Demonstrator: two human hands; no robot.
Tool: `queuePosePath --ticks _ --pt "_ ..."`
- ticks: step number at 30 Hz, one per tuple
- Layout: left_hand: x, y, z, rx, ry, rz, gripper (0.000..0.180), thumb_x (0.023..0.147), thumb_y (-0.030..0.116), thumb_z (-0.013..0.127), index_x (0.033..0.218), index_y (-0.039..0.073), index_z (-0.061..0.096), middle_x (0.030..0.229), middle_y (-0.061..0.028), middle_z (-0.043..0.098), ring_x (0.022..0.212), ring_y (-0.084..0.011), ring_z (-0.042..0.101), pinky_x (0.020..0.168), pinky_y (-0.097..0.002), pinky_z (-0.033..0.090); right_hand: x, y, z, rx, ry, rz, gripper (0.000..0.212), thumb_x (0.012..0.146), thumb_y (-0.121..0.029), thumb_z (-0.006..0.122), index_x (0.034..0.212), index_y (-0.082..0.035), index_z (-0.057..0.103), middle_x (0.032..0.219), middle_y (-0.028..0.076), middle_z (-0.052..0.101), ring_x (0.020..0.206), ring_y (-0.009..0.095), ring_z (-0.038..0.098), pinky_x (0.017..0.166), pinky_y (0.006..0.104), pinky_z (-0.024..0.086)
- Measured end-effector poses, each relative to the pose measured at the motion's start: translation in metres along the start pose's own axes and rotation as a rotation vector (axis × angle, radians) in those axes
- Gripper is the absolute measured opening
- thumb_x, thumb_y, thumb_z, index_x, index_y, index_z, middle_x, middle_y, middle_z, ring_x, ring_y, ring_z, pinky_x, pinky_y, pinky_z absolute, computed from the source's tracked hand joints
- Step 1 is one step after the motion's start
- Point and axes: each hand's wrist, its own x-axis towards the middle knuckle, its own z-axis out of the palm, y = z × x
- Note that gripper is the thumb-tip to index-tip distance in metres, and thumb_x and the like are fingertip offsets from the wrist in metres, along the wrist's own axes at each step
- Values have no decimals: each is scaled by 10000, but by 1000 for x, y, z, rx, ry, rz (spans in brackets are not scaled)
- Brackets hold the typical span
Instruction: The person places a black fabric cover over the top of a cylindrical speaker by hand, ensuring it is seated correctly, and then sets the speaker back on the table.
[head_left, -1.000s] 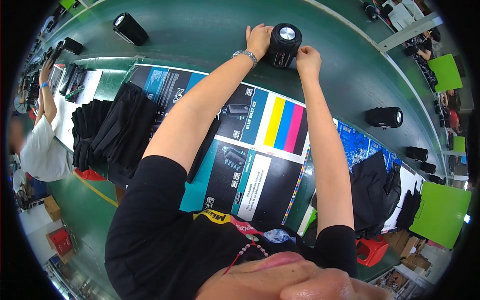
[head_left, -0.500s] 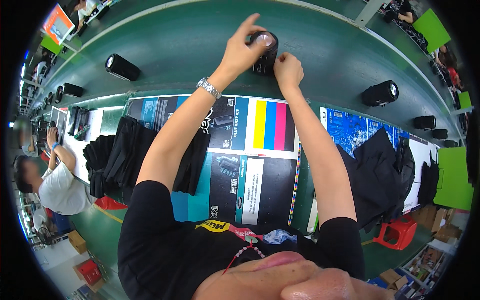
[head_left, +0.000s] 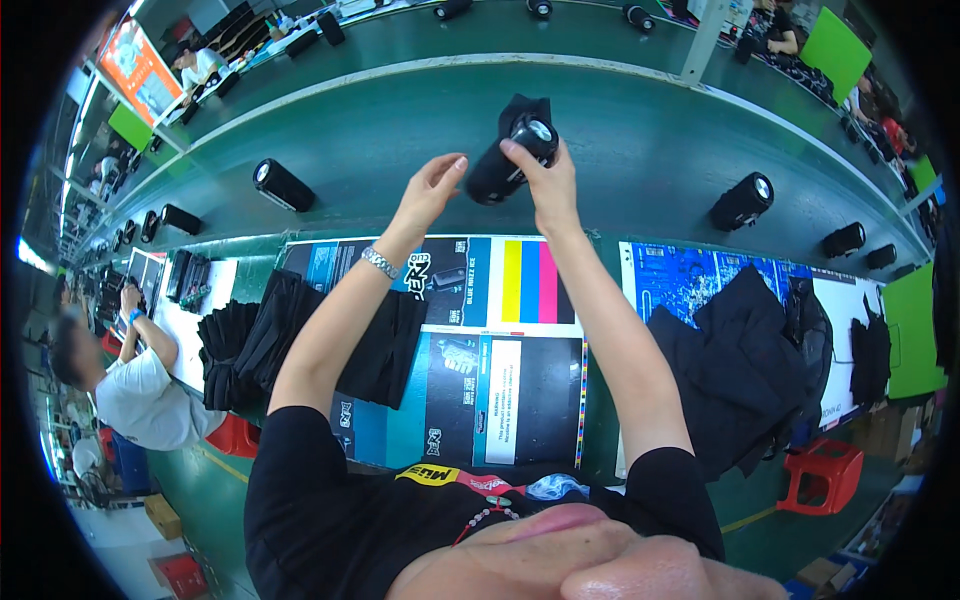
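Observation:
A black cylindrical speaker (head_left: 497, 172) with a shiny silver end is tilted over the green conveyor belt. My right hand (head_left: 552, 185) grips it near that silver end, thumb on top. A dark, soft-looking piece, perhaps cloth (head_left: 527, 106), shows just beyond the speaker; I cannot tell whether it is attached. To the speaker's left, my left hand (head_left: 432, 192) holds nothing, its fingers apart and close to the speaker's lower end. A metal watch is on my left wrist.
More speakers stand on the belt, one at left (head_left: 283, 186) and one at right (head_left: 742, 202). Nearer me are a stack of folded black cloth (head_left: 300, 335), a printed sheet (head_left: 500, 400) and a black cloth heap (head_left: 735, 365). A co-worker (head_left: 140, 385) sits at left.
My left hand has come off the speaker and moved left. My right hand now grips the speaker, which has gone from upright to tilted. The head view has shifted, showing more beyond the belt.

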Motion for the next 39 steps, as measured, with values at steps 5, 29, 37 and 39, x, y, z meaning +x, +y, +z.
queuePosePath --ticks 5,29,37,39 --pt "28 27 3 219 51 345 370 920 268 612 1226 61 587 1183 -70 609 989 -128 571 831 -268 464 3 8 -23 -697 -136 -339 702 596 -226 872 1159 1 520 1025 163 650 955 263 646 830 341 496" --pt "55 77 65 668 -159 638 177 859 152 663 824 -21 667 698 -64 559 605 -137 504 553 -274 409 38 -11 -46 -727 -133 34 686 642 -470 817 1014 55 577 903 132 664 806 181 649 703 266 507" --pt "71 44 74 -62 31 322 410 971 389 488 1137 43 631 1069 -57 651 862 -132 580 777 -251 452 60 -23 -94 -148 -102 267 901 871 -723 366 1371 26 388 1405 204 413 1386 246 274 1105 469 171" --pt "83 35 93 -440 107 110 538 1003 465 351 1149 2 585 1106 -112 645 932 -166 587 816 -299 464 80 -20 -71 -145 229 320 861 927 -676 256 1222 94 503 1236 195 562 1183 234 514 989 409 360"
